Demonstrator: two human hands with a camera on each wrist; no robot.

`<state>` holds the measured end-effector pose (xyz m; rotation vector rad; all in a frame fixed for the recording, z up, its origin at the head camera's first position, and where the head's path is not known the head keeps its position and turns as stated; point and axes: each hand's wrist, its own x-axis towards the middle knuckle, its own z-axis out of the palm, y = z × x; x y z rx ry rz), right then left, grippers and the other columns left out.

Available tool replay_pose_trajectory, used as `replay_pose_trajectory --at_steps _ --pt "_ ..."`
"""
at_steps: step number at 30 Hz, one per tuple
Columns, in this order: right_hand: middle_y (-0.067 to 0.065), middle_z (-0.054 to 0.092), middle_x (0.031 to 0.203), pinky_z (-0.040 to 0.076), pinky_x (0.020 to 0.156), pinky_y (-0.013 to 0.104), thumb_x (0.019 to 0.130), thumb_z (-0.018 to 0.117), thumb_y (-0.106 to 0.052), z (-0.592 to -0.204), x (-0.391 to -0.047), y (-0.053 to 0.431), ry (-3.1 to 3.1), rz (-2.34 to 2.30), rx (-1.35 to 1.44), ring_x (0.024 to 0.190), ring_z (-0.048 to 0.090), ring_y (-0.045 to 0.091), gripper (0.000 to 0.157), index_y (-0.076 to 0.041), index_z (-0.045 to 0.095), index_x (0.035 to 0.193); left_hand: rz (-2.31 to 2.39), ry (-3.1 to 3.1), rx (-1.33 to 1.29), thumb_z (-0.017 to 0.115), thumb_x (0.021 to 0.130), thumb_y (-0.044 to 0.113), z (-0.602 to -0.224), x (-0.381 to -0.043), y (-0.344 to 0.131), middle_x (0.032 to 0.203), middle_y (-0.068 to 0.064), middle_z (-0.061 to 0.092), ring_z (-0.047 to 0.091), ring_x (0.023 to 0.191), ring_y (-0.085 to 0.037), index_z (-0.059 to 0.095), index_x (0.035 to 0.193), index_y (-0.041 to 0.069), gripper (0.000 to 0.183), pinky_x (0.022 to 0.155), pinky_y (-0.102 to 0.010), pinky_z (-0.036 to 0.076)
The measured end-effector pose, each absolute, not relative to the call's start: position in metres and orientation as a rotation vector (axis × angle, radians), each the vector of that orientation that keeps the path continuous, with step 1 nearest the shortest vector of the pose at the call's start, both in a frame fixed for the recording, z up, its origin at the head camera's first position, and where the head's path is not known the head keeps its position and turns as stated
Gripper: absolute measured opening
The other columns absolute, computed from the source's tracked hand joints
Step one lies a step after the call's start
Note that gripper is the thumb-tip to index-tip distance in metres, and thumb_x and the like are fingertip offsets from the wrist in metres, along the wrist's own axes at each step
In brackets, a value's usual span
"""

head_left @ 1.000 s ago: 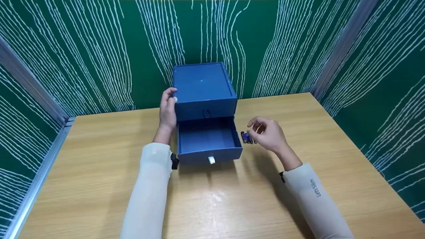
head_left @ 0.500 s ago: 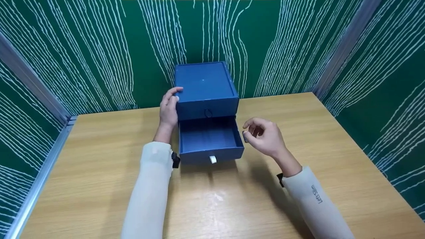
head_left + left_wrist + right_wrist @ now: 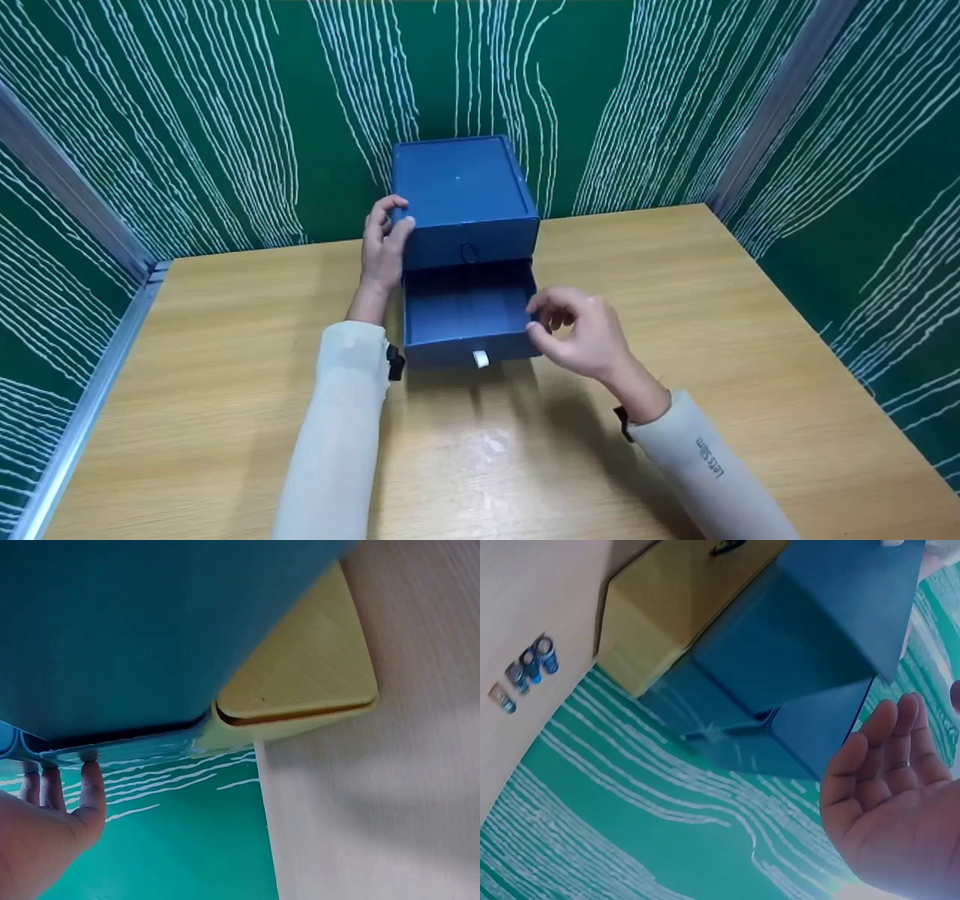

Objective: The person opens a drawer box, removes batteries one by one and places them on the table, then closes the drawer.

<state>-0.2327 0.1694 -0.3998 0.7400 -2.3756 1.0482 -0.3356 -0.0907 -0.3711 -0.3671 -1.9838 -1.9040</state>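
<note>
A blue drawer cabinet [image 3: 457, 180] stands at the table's back. Its lower blue drawer [image 3: 442, 356] is pulled out, with a white tab on the front. My left hand [image 3: 382, 251] grips the cabinet's left front corner, thumb on the front and a finger over the top edge. In the left wrist view, its fingertips touch the side. At the pulled-out drawer's right wall is my right hand [image 3: 581, 334], fingers loosely bent; whether they touch the wall, I cannot tell. The right wrist view shows nothing in its palm. Several small batteries [image 3: 530, 667] lie on the table, hidden in the head view.
Below the blue drawers sits a yellow drawer [image 3: 300, 652], with a dark handle visible in the right wrist view. Behind the wooden table [image 3: 225, 420] rises a green wall [image 3: 337, 75] with white lines. Metal posts [image 3: 780, 97] stand at its corners.
My right hand has moved left and toward me, from beside the batteries to the drawer's right wall. The left thumb has shifted onto the cabinet's front. The drawer stays pulled out.
</note>
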Motion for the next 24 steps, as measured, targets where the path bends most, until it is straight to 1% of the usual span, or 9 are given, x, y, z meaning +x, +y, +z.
replay_pose_trajectory --at_steps 4,8,15,19,24 --pt "-0.010 0.055 0.065 0.043 0.052 0.023 0.072 0.062 -0.020 -0.402 -0.222 0.160 -2.375 0.953 0.770 0.056 0.049 0.006 0.011 -0.016 0.062 0.082 -1.915 -2.010 -0.343 0.046 0.083 0.018 -0.367 -0.329 -0.089 0.124 -0.011 0.035 0.040 0.106 -0.026 0.046 0.113 0.004 0.034 0.086 -0.037 0.033" --pt "-0.011 0.054 0.064 0.041 0.051 0.018 0.071 0.061 -0.025 -0.404 -0.212 0.149 -2.373 0.831 0.785 0.056 0.046 0.001 0.011 -0.019 0.061 0.080 -1.927 -2.020 -0.331 0.045 0.083 0.019 -0.368 -0.328 -0.090 0.125 -0.010 0.033 0.039 0.108 -0.026 0.045 0.114 0.005 0.033 0.088 -0.038 0.032" --pt "-0.010 0.055 0.063 0.037 0.047 0.017 0.072 0.059 -0.030 -0.420 -0.206 0.132 -2.429 0.775 0.820 0.052 0.046 0.001 0.014 -0.017 0.061 0.078 -1.921 -2.000 -0.356 0.043 0.084 0.018 -0.370 -0.329 -0.089 0.125 -0.010 0.033 0.037 0.108 -0.025 0.044 0.115 0.005 0.033 0.088 -0.037 0.031" --pt "-0.014 0.052 0.061 0.033 0.045 0.016 0.071 0.058 -0.036 -0.429 -0.202 0.125 -2.502 0.708 0.758 0.052 0.044 -0.001 0.016 -0.021 0.059 0.076 -1.925 -1.991 -0.369 0.043 0.085 0.017 -0.370 -0.329 -0.089 0.125 -0.011 0.033 0.038 0.108 -0.026 0.044 0.115 0.004 0.033 0.088 -0.037 0.031" --pt "-0.017 0.047 0.058 0.029 0.043 0.017 0.070 0.057 -0.042 -0.436 -0.199 0.119 -2.589 0.588 0.626 0.051 0.040 -0.002 0.019 -0.025 0.059 0.075 -1.924 -2.013 -0.349 0.042 0.085 0.019 -0.370 -0.329 -0.089 0.126 -0.009 0.032 0.036 0.111 -0.025 0.044 0.115 0.006 0.033 0.091 -0.039 0.030"
